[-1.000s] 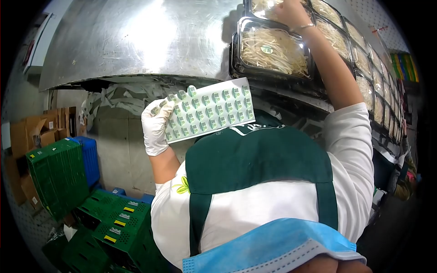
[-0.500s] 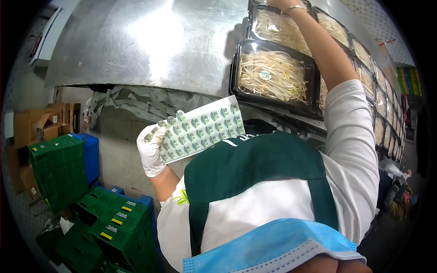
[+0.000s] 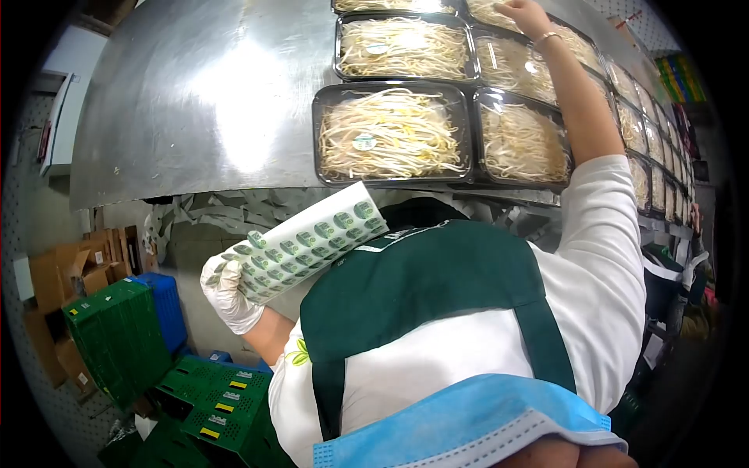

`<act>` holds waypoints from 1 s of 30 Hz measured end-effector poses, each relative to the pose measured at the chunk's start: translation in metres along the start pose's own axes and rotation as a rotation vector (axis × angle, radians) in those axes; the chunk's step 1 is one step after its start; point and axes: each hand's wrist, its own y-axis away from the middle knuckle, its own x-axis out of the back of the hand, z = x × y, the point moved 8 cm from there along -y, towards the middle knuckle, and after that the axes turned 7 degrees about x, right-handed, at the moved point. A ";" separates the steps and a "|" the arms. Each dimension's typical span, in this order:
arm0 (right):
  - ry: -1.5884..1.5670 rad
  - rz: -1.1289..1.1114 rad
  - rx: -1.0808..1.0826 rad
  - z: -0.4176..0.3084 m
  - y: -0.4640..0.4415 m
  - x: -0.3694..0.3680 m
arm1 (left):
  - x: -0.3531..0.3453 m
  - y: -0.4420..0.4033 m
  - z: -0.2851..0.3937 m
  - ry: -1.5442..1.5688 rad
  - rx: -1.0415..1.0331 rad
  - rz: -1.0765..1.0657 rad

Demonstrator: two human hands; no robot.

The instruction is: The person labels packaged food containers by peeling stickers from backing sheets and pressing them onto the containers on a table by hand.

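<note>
Clasped between the thumb and fingers of the gloved left hand [image 3: 232,295] is one end of a white sheet of stickers [image 3: 306,248]. The sheet slants up and to the right, clear of the tabletop [image 3: 179,117], its upper end close to the near edge and just below the nearest tray. Small green round labels run across it in rows, and one projects past its upper long side.

The right hand [image 3: 529,17], ungloved and with a band [image 3: 548,36] at the wrist, reaches over the packed trays toward the far side, its fingertips drawn together above or against a tray at the top of the view. Whether anything is pinched there cannot be told.

Black trays of bean sprouts under clear covers stand in close rows over the right part of the metal tabletop. The nearest tray [image 3: 392,134] in the leftmost row lies along the near edge and bears a round label [image 3: 363,141] left of its middle. A second tray [image 3: 406,48] sits just beyond it, also labelled, and a neighbouring tray [image 3: 524,139] stands close on its right.

Pale strips [image 3: 211,209] hang beneath the near edge. To the person's left are green crates [image 3: 117,343], a blue crate [image 3: 165,310] and cardboard boxes [image 3: 66,273].
</note>
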 end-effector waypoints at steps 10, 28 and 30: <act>0.437 0.035 0.138 0.028 -0.015 0.028 | -0.089 0.001 -0.024 -0.275 0.060 -0.243; -0.055 -0.301 1.063 -0.281 0.313 0.019 | -0.139 0.027 -0.079 -0.194 0.308 -0.308; -0.031 -0.247 1.096 -0.281 0.319 0.017 | -0.140 0.032 -0.080 -0.192 0.355 -0.298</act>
